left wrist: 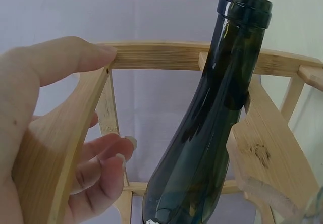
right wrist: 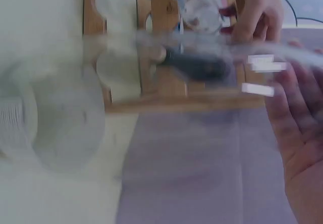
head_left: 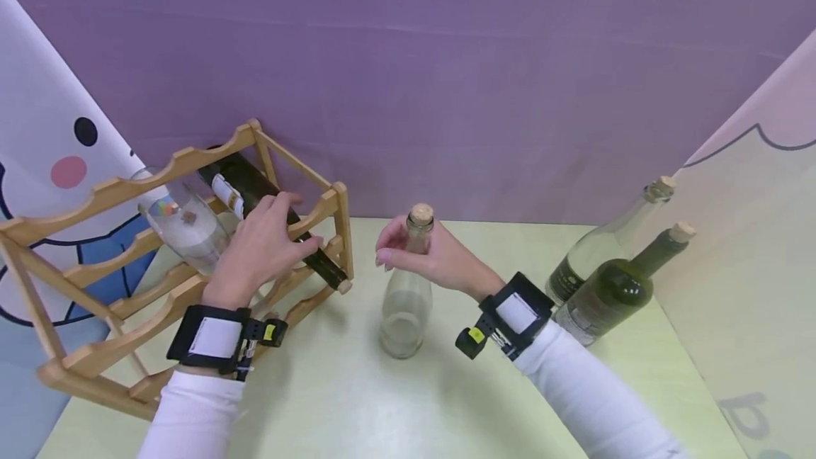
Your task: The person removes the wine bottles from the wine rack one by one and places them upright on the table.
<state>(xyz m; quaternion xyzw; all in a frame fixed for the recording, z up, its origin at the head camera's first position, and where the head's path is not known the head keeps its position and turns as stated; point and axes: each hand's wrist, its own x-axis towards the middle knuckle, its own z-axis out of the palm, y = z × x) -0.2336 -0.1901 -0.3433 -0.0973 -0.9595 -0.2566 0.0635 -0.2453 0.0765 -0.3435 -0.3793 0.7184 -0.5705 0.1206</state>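
Backdrop: purple sheet point(head_left: 484, 112) behind, pale table point(head_left: 357, 416) below.
Clear btl point(head_left: 406, 303): near mid-table, R of the rack point(head_left: 345, 232), roughly upright, cork point(head_left: 421, 214) in; on table or just off it, can't tell.
R hand point(head_left: 443, 257): looped round clear btl's neck below cork, thumb & fingers curled; tightness unclear, R wrist view blurred.
L hand point(head_left: 268, 243): gripping a rail of rack, thumb 1 side, fingers curled on the other; close beside dark btl point(head_left: 251, 179), apparently not holding it.
Rack: wooden, nr table's back L corner; carrying 2 btls, incl. dark btl at R end, tilted, corked end toward mid-table, & stickered btl point(head_left: 194, 232) farther L, neck end partly hidden.
R edge of table: 2 more corked btls nr back corner, labelled clear btl point(head_left: 605, 246) just beside green btl point(head_left: 618, 289).
Step in hand (judged from pose): steadying rack, handling clear btl by neck.
Doing it well: close R fingers snugly on glass, not cork (might pop out); lift straight, no base scrape; mind tail-heavy swing. Brace rail w/ L, fingertips clear of dark btl so as not to roll it.
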